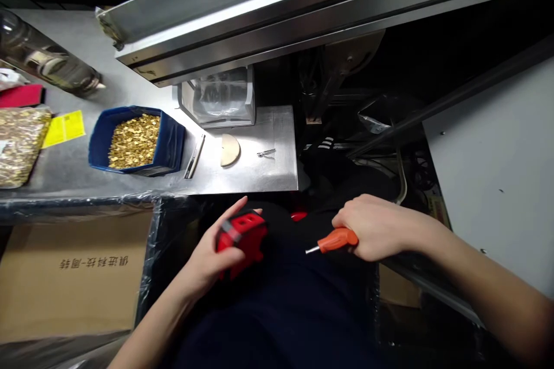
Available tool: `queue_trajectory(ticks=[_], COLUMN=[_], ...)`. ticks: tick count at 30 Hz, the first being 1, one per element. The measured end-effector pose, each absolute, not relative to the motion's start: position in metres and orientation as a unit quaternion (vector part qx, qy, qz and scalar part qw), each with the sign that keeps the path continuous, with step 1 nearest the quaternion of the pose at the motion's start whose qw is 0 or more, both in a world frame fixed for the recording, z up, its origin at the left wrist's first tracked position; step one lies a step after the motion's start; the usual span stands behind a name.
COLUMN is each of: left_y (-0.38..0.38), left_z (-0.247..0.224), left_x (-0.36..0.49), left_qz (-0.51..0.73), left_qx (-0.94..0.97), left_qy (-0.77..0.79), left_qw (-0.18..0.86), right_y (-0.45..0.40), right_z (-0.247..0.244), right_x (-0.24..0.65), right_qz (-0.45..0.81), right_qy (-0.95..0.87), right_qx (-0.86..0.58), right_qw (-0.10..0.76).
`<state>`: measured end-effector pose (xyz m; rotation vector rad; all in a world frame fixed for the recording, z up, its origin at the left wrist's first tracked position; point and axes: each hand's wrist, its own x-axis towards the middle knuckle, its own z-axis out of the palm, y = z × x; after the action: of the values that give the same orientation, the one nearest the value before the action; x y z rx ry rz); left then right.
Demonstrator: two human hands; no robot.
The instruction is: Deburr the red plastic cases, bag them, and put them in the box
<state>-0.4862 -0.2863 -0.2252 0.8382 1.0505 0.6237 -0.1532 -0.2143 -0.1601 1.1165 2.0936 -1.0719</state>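
My left hand (216,248) is closed around a red plastic part (247,239) with a dark band and two small openings on its top face; its exact kind does not show. In my right hand (375,228) is an orange-handled screwdriver (335,240), its short metal tip pointing left toward the red part. A gap separates the tip from the part. Both hands are held over my dark-clothed lap, just in front of the metal table edge. A small red spot (298,216) shows between them, too little visible to name.
On the metal table (281,173) are a blue bin (173,144) of small brass-coloured pieces, a cutter-like tool (194,157), a half-round disc (229,150), nail clippers (266,154) and a grey bin (251,98). A metal conveyor rail (259,23) crosses above. A cardboard box (78,282) stands lower left.
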Motion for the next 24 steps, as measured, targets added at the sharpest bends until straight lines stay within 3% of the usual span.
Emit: queue_trajectory(ticks=[2,4,7,11,16,20,24], left_y=[-0.283,-0.276,-0.26,-0.246,-0.26,-0.27,-0.264], left_z=[-0.221,-0.216,-0.21,-0.209,-0.222,-0.234,-0.235], left_x=[-0.476,-0.463,-0.451,-0.462,-0.483,-0.475,-0.461], left_qz=[0.159,0.047,-0.042,-0.014,0.2,0.335,0.341], left_qx=[0.599,0.769,0.855,0.782,0.428,0.092,-0.031], left_qy=[0.5,0.423,0.29,0.318,0.434,0.381,0.287], left_qw=[0.605,0.477,0.429,0.536,0.767,0.857,0.895], right_y=[-0.218,-0.215,-0.206,-0.196,-0.178,-0.143,-0.093], right_z=[-0.157,-0.152,-0.145,-0.155,-0.207,-0.262,-0.312], right_x=[-0.157,-0.165,-0.179,-0.173,-0.123,-0.104,-0.11], right_qz=[-0.386,-0.347,-0.302,-0.283,-0.151,-0.049,-0.032], right_qy=[0.774,0.783,0.796,0.816,0.882,0.879,0.869], right_qx=[0.422,0.433,0.423,0.42,0.438,0.466,0.488], right_qw=[0.27,0.282,0.31,0.28,0.084,0.085,0.075])
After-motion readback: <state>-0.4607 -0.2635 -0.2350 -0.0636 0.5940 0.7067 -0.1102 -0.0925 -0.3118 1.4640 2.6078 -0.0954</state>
